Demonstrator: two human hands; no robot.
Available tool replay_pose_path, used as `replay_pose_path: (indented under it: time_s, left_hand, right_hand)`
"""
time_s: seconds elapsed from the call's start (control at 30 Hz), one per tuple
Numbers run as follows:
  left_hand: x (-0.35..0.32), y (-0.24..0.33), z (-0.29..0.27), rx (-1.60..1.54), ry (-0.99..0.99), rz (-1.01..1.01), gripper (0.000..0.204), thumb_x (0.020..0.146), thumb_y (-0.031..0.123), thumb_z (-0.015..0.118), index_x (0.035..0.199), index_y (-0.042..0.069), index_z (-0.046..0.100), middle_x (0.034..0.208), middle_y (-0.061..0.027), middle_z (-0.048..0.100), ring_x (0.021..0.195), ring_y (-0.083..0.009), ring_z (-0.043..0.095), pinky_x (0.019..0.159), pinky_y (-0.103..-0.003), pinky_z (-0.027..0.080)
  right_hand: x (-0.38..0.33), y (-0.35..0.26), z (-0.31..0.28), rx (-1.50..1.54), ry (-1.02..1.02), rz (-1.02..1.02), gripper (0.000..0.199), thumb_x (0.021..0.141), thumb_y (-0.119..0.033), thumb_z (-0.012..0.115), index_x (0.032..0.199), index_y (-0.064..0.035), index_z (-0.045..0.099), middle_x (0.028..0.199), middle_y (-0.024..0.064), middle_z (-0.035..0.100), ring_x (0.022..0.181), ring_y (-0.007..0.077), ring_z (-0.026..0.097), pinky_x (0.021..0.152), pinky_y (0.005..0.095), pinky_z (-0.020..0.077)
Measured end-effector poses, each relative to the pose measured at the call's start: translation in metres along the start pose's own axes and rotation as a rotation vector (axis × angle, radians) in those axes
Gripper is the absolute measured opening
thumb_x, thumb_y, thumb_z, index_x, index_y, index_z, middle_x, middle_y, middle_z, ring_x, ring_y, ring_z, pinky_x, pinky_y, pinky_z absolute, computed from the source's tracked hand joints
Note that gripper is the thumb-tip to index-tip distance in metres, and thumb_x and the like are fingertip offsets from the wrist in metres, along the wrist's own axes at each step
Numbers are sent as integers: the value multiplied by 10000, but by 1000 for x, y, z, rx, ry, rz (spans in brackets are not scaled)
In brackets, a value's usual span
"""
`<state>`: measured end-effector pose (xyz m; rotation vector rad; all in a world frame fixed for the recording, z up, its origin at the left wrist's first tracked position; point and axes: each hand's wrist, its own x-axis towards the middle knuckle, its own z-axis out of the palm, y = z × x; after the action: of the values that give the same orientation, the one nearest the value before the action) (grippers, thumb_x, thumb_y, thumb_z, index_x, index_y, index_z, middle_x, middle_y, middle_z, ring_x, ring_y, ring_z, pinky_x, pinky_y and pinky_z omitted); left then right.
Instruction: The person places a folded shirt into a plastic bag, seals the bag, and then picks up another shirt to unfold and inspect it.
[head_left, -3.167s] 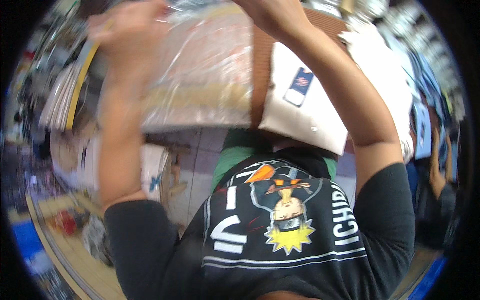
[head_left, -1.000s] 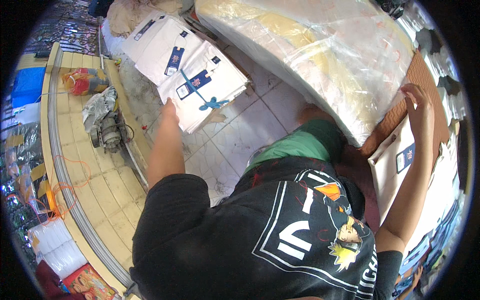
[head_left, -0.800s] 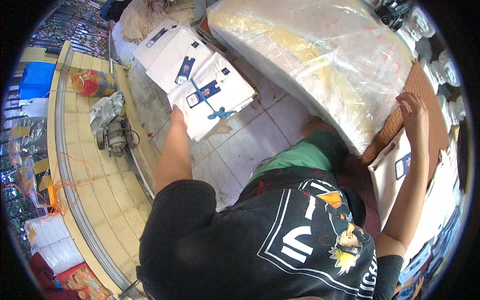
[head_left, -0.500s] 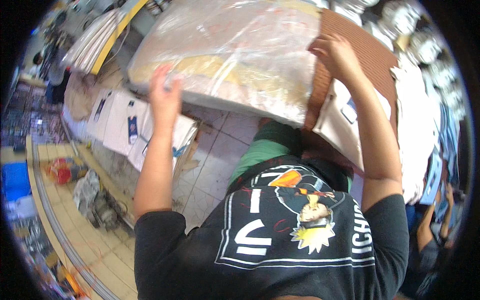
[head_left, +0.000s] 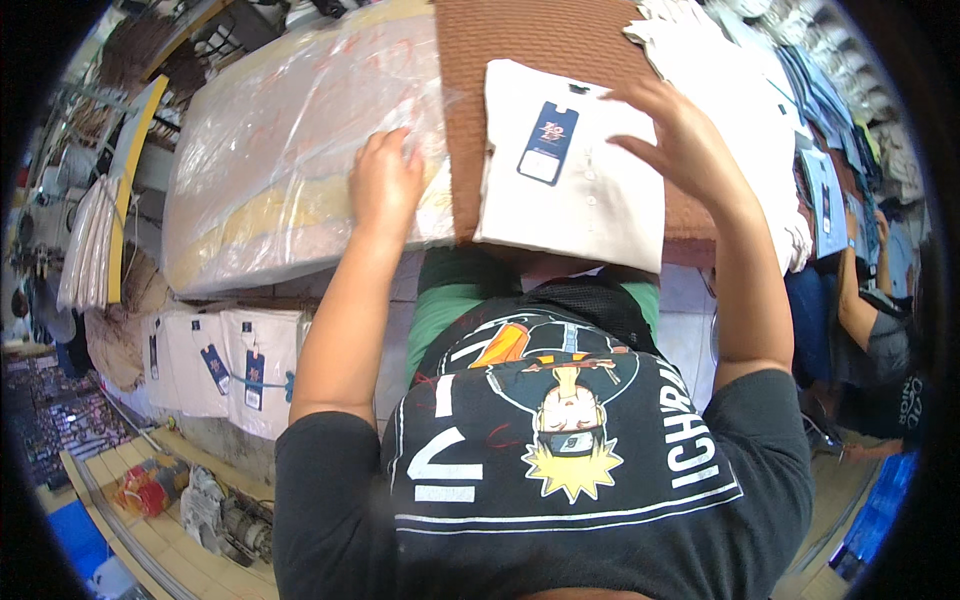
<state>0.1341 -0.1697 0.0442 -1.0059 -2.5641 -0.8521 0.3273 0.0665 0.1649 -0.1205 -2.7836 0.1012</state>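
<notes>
Thumb and fingers parted, the right grip [head_left: 672,138] hangs at the upper right part of a folded white shirt [head_left: 570,222] and clasps nothing; whether the fingertips touch the cloth cannot be told. Most of that shirt lies to the left of and below this grip, flat, with its buttons up and a dark blue tag [head_left: 547,145] at its left side. Under it, and reaching beyond the grip, is a brown ribbed surface [head_left: 470,55]. White garments [head_left: 745,135] are heaped just right of the same grip, with blue garments [head_left: 825,205] farther out and a co-worker's arm [head_left: 853,300] past them. Loosely curled, the left grip [head_left: 387,188] holds nothing that shows; it is over the right part of a large bundle in clear plastic [head_left: 270,150], contact unclear. Below and to the left of this grip, near the forearm, more folded white shirts [head_left: 185,375] lie together, tagged, with a blue tie [head_left: 290,384] around some; nearer the body sits a metal machine [head_left: 243,525].
</notes>
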Motion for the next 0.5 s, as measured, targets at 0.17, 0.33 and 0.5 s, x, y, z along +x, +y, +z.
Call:
replay_pose_path:
  time_s: [0.17,0.33,0.5]
  left_hand:
    - [-7,-7,4,-86,-68,-152,234,804,211,624,941,31,681,946,-141,652,866,-277,635,777,-343,481]
    - [1,-9,1,-176,-127,-260,266,835,279,602,956,60,693,898,-135,676,813,-213,651,721,-306,482]
    - [12,-1,-7,-225,-251,-353,293,826,301,595,962,60,690,856,-135,679,782,-225,645,712,-307,476]
  right_hand:
    - [-102,22,5,473,-248,770,382,826,-371,638,957,-13,644,787,96,661,654,216,622,608,313,495]
    - [-137,15,40,1227,-251,1199,435,852,-455,593,965,-39,641,780,26,649,643,88,596,562,225,477]
    - [-136,8,62,1514,-274,1123,376,857,-388,596,1022,-49,613,862,49,661,676,102,613,569,230,494]
